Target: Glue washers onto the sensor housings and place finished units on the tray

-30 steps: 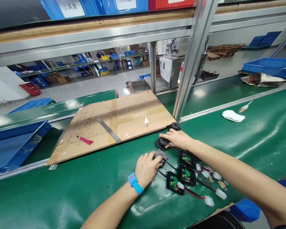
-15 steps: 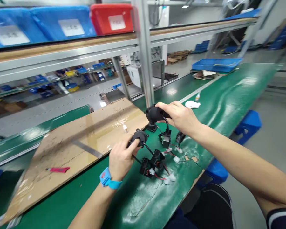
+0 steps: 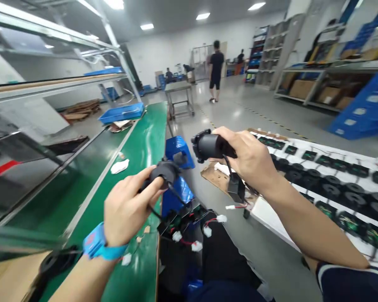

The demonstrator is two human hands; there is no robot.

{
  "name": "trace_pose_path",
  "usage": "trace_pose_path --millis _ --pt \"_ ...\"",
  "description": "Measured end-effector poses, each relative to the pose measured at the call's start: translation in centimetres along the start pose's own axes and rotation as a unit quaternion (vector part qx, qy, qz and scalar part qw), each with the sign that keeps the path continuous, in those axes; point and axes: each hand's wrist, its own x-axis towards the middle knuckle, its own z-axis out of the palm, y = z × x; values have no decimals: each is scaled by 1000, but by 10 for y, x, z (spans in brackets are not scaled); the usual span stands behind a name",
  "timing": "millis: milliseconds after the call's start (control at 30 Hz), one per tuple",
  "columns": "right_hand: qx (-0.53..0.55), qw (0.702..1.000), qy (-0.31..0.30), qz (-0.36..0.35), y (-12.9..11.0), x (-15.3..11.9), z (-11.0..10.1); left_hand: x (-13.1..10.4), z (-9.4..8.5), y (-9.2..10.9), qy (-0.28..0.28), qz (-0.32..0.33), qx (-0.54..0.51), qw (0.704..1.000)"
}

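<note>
My left hand (image 3: 130,205), with a blue band at the wrist, grips a round black part (image 3: 165,171) near its bench edge. From it black cables run down to dark boxes (image 3: 179,218) with red wires and white connectors, hanging over my lap. My right hand (image 3: 247,157) is closed round a black cylindrical part (image 3: 208,145), held higher and to the right. A black box (image 3: 236,188) dangles from this part on a cable, with a white connector below. The two held parts are apart.
The green bench (image 3: 145,142) runs along the left, with a white cloth (image 3: 119,166) and a blue tray (image 3: 122,112). Rows of black parts lie on a white-topped cart (image 3: 271,216) at right. Blue stools (image 3: 179,151) stand between. A person (image 3: 216,67) stands farther off.
The view has swung to the right, from the bench to the aisle and the cart. Both hands have moved with it, still holding their black parts, which now hang off the bench.
</note>
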Motion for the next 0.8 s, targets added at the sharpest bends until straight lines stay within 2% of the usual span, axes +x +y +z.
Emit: trace_pose_path --millis 100,200,300,433,633,800 --pt "-72 992 -7 106 49 -33 -22 58 76 24 -10 75 -74 994" --pt "-121 970 -24 211 93 -62 -30 107 149 51 -87 117 -145 979" --pt "-137 938 -60 313 137 -89 -27 151 216 76 -139 166 -183 959" --pt "-160 900 -88 397 199 -123 -7 201 296 110 -185 231 -221 929" --pt "-201 828 -152 501 276 -158 33 252 406 156 -242 303 -262 884" --pt "-227 782 -209 542 313 -171 57 269 480 194 -272 354 -278 850"
